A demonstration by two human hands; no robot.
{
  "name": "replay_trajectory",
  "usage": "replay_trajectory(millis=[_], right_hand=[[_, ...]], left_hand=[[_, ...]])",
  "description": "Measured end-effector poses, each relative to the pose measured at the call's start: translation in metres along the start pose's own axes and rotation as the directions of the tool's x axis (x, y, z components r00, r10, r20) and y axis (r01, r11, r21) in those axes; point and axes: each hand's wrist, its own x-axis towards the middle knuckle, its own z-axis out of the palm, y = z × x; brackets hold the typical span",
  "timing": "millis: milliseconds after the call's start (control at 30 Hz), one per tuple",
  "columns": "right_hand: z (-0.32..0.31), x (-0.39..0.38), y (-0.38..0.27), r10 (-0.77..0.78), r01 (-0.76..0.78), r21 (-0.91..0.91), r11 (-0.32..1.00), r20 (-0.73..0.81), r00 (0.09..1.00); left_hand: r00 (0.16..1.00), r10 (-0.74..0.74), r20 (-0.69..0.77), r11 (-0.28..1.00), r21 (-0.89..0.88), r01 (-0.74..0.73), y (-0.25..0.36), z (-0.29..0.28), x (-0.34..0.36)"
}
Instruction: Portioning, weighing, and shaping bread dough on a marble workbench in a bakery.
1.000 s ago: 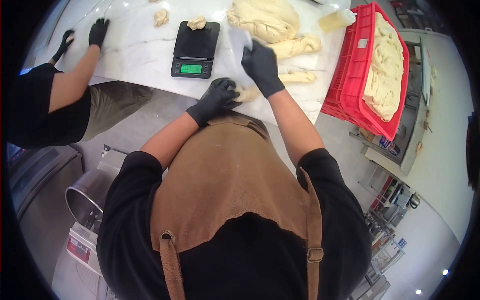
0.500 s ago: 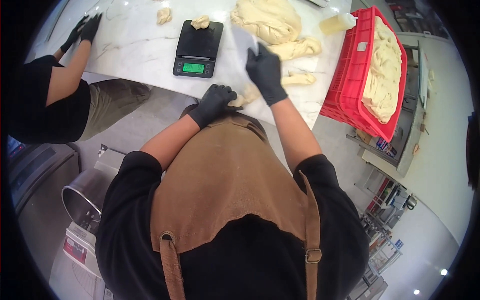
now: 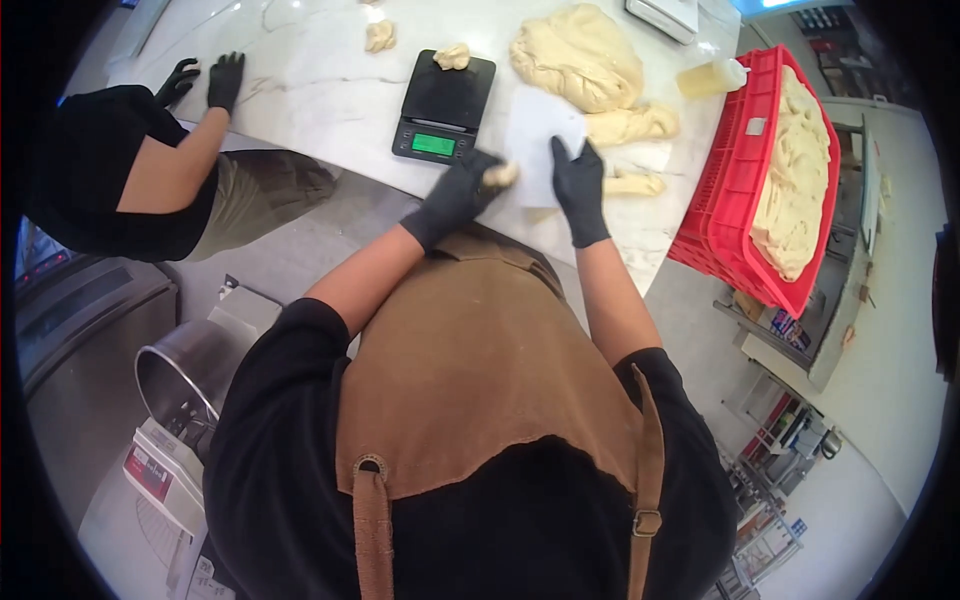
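The grip of the black-gloved left hand (image 3: 462,195) was closed around a small dough piece (image 3: 500,176), at the near edge of the marble table (image 3: 300,120). The grip of the black-gloved right hand (image 3: 580,180) was closed on the right side of a white scraper sheet (image 3: 535,140), just beside that piece.

Handling: the piece appeared light, soft and probably tacky. It was best held lightly with curled fingers, since hard pinching would likely have deformed it. The scraper sheet looked thin and light; its side edge offered the firmest hold.

Beyond the right hand, a short dough strip (image 3: 635,184) and a thicker dough strip (image 3: 632,124) lay on the table. Both looked liable to stretch if lifted by one end. The digital scale (image 3: 450,95) carried a dough lump (image 3: 453,56) near its far edge. Farther back, the large dough mass (image 3: 580,60) appeared heavy and slack, requiring support from underneath.

Containers: the red crate (image 3: 715,200), right of the table, held a broad dough slab (image 3: 790,180). The squeeze bottle (image 3: 710,78) lay on its side and contained yellowish liquid.
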Motion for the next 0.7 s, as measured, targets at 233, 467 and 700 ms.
replay_trajectory(millis=[233,467,700], right_hand=[[-0.075,0.013,-0.069,-0.018,0.018,-0.075,0.997,0.0,1.0],[-0.07,-0.041,-0.066,-0.047,0.253,-0.486,0.837,0.395,0.917],[-0.025,-0.024,-0.016,-0.073,0.163,-0.447,0.88,0.212,0.975]], left_hand=[[0.908,0.309,-0.282,0.891,0.419,-0.173,-0.071,-0.094,0.106],[0.967,0.219,-0.129,0.837,0.534,-0.118,-0.001,-0.103,0.155],[0.94,0.219,0.263,0.966,0.08,-0.247,-0.001,0.035,-0.014]])
